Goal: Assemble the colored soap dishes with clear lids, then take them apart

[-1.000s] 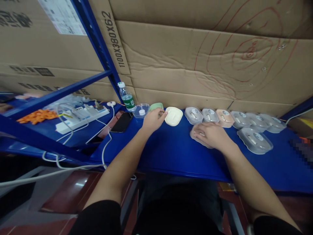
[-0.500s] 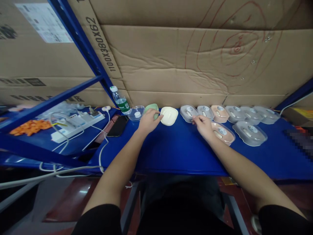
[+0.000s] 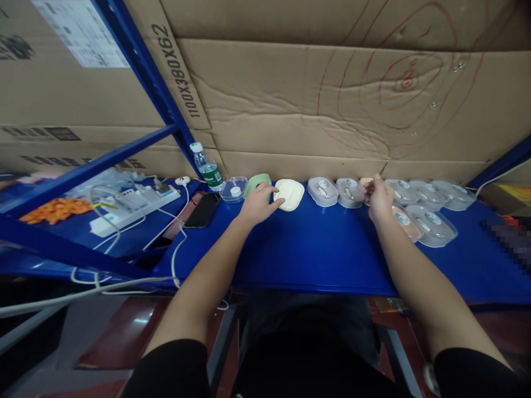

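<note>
My left hand [image 3: 261, 204] has its fingers apart beside a cream-coloured lid-like piece [image 3: 291, 194], with the fingertips at its left edge. A green plastic container [image 3: 254, 184] sits just behind that hand, partly covered by it. In the back row, my right hand [image 3: 380, 198] closes over a peach container [image 3: 365, 181] with a clear lid; most of it is hidden. Another peach container [image 3: 405, 222] lies under my right wrist, against a grey container [image 3: 433, 225]. Grey containers [image 3: 322, 191] with clear lids and round labels stand left of the right hand.
More grey containers [image 3: 429, 193] line the back right. At the left are a water bottle [image 3: 208, 171], a clear lidded box [image 3: 234, 190], a phone [image 3: 203, 211] and a power strip [image 3: 135, 207] with cables. A cardboard wall [image 3: 269, 110] backs the blue table [image 3: 311, 254].
My right hand has moved right, from the grey containers to the back peach container. The front peach container has shifted right against the grey one. My left hand has spread its fingers slightly.
</note>
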Available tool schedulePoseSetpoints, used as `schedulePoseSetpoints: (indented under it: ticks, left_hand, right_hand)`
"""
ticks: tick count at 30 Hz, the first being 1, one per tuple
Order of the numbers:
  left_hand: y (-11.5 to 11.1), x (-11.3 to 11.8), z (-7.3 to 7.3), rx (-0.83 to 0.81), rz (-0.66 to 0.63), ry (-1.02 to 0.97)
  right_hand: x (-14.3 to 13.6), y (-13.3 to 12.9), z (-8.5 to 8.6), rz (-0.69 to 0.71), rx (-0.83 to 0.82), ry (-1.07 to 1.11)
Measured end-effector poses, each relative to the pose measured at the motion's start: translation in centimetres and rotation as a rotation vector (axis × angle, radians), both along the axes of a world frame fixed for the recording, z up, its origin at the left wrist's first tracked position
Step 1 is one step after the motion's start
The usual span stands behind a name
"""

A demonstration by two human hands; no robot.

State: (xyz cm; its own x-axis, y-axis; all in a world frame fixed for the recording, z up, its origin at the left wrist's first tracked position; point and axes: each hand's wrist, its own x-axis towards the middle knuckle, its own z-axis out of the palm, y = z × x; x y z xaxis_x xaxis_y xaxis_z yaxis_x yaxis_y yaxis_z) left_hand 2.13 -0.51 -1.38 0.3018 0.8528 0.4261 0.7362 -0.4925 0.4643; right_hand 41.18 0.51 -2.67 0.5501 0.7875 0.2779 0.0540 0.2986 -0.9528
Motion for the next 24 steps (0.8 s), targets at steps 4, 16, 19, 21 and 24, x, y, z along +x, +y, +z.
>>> schedulePoseSetpoints:
  ticks: [4,16,19,21,24]
  left_hand:
    - [-0.3,0.9,-0.6,-0.028,-0.103,0.048]
    - [-1.0,2.7,-1.5,-0.18,-0.22,0.408]
    - [-0.9,2.6,-1.3,-0.176,-0.203,0.412]
    - [-1.0,2.6,-1.1,-0.167,-0.182,0.417]
    - [-1.3,2.7,-0.9,-0.124,-0.166,0.439]
  right_hand:
    - [0.8,0.2,-0.1,-0.018,-0.009,-0.012]
    - [-4.7,-3.8,-0.6,0.246,0.025,-0.787]
    - [-6.3,-4.9,-0.4,0.395,0.054,-0.931]
    - [-6.9,-5.4,-0.3,0.46,0.061,-0.977]
    - [-7.1,-5.7,0.0,0.502,0.044,-0.991]
